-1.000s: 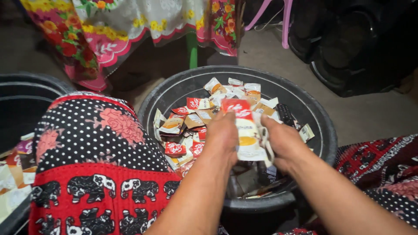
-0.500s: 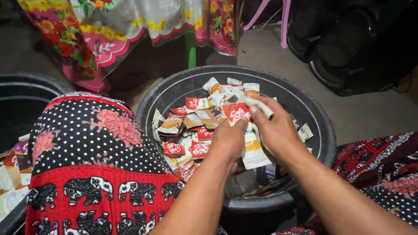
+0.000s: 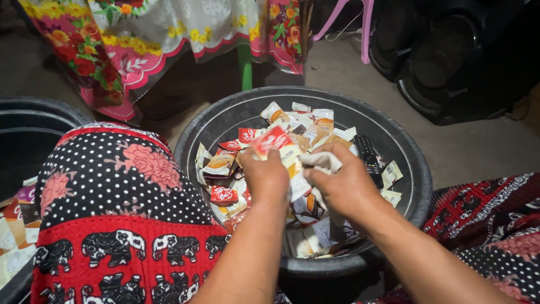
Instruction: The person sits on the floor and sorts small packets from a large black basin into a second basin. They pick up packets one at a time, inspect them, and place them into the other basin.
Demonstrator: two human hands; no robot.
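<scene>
My left hand (image 3: pixel 266 175) grips a red and cream sachet wrapper (image 3: pixel 278 145) by its lower part, holding it above a black round tub (image 3: pixel 416 169). My right hand (image 3: pixel 341 183) is closed on a crumpled white cloth (image 3: pixel 319 162) pressed against the wrapper's right side. Inside the tub lie several flattened sachet wrappers (image 3: pixel 225 163) in red, brown and white, heaped toward the left and far side. A black remote control (image 3: pixel 368 156) rests in the tub just right of my right hand.
My left knee in red, black and dotted patterned cloth (image 3: pixel 124 197) rises left of the tub. A second black tub (image 3: pixel 34 121) with wrappers stands at far left. A flowered tablecloth (image 3: pixel 157 34) hangs behind. Dark speakers (image 3: pixel 450 56) sit at back right on a concrete floor.
Both hands have shifted left and nearer over the tub. The wrapper now tilts left in my left hand, and my right hand has come lower, bunching the white cloth against it.
</scene>
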